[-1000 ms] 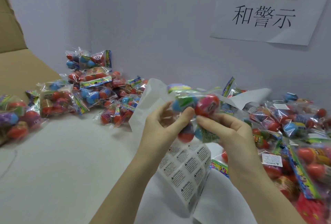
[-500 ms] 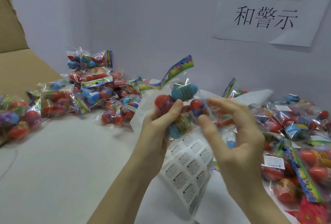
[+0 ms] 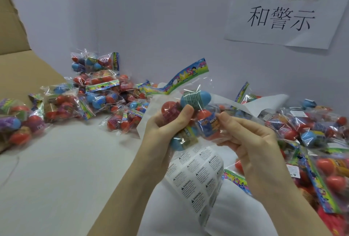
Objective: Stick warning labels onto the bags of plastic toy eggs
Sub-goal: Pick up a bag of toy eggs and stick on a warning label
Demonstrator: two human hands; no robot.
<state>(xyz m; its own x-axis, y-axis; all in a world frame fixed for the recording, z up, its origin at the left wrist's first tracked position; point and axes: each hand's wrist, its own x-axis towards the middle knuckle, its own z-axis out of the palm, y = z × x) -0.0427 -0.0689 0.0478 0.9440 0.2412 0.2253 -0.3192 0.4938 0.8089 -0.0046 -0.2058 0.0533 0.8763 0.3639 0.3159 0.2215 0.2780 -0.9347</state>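
Head view: left hand (image 3: pixel 166 128) grips a clear bag of plastic toy eggs (image 3: pixel 190 114) held up over the white table (image 3: pixel 62 169), thumb curled across a red egg, other fingers hidden behind the bag; right hand (image 3: pixel 251 145) pinches the bag's right side w/ thumb & forefinger, remaining fingers curled below. A sheet of warning labels (image 3: pixel 196 177) hangs under the left hand, its top end hidden, so what holds it can't be told. Bag piles at left (image 3: pixel 94 94) and right (image 3: pixel 311 141), the right one cut off by the frame edge; wall sign (image 3: pixel 283 9)'s upper line is too faint to read.
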